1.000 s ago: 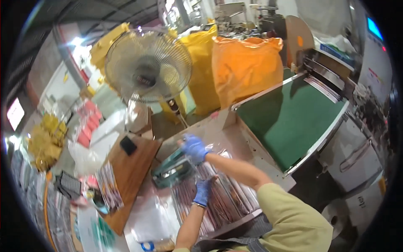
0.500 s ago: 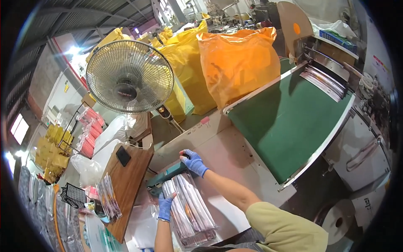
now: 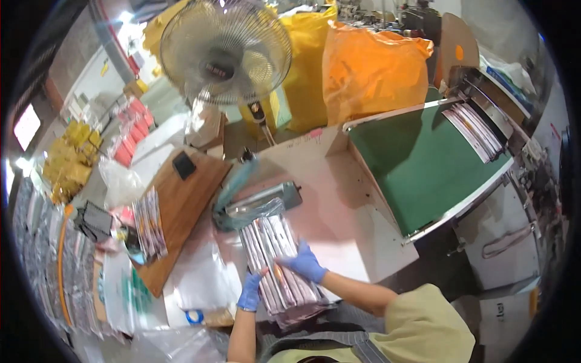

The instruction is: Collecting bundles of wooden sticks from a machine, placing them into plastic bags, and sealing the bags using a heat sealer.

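- Left hand (image 3: 249, 293) grips the near-left edge of the packets (image 3: 278, 266), just below the sealer (image 3: 257, 202).
- Right hand (image 3: 304, 264) lies flat on top, fingers spread.
- The slick bag could let the packets fan out and slide apart.

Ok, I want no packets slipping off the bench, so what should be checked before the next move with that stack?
1. Left hand on the near left edge of the stack of clear-wrapped packets: ok.
2. Right hand flat on top of the stack: ok.
3. Packets lined up: not ok, they fan slightly and a few stick out at the near end.
4. Far end of the stack under the sealer arm: cannot tell, clear film hides it.
5. Stack fully on the pale worktop: cannot tell, the near end sits at the edge.
6. Green conveyor belt free near the worktop: ok, packets lie only at its far end.
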Demonstrator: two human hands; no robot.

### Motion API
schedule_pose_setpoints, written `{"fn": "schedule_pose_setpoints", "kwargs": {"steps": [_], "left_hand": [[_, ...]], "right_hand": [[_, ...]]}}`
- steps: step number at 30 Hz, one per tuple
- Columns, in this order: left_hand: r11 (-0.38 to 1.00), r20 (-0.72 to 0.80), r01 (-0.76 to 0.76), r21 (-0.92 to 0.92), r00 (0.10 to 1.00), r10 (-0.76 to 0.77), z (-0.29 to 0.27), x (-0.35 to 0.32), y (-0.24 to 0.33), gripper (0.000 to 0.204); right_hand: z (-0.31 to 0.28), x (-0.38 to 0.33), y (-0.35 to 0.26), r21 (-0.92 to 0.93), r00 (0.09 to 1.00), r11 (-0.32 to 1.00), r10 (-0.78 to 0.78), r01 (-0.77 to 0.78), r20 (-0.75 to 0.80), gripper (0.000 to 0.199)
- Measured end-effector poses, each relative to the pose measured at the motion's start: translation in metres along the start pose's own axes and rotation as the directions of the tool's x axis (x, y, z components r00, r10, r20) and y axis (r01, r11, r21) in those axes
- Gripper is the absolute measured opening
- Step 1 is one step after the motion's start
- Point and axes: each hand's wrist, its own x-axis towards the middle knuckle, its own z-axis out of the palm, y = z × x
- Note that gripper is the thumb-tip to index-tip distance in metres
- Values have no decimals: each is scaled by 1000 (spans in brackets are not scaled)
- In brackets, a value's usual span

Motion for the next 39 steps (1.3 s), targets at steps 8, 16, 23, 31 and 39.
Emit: {"fn": "schedule_pose_setpoints", "kwargs": {"steps": [8, 16, 23, 31, 39], "left_hand": [[998, -36, -38, -57, 999, 36, 17, -132, -106, 69], [500, -189, -793, 347, 464, 866, -129, -275, 70, 52], [-120, -361, 702, 702, 496, 790, -393, -495, 28, 42], [485, -613, 405, 775, 670, 419, -338, -473, 48, 45], [7, -215, 399, 917, 480, 851, -284, -367, 93, 56]], "right_hand": [[-66, -166, 45, 32, 819, 895, 392, -445, 419, 68], [125, -169, -142, 452, 653, 756, -646, 474, 395, 64], [320, -288, -245, 598, 265, 275, -958, 753, 107, 89], [314, -258, -165, 98, 79, 554, -287, 827, 954, 85], [400, -242, -103, 11, 90, 372, -254, 928, 963, 74]]}}
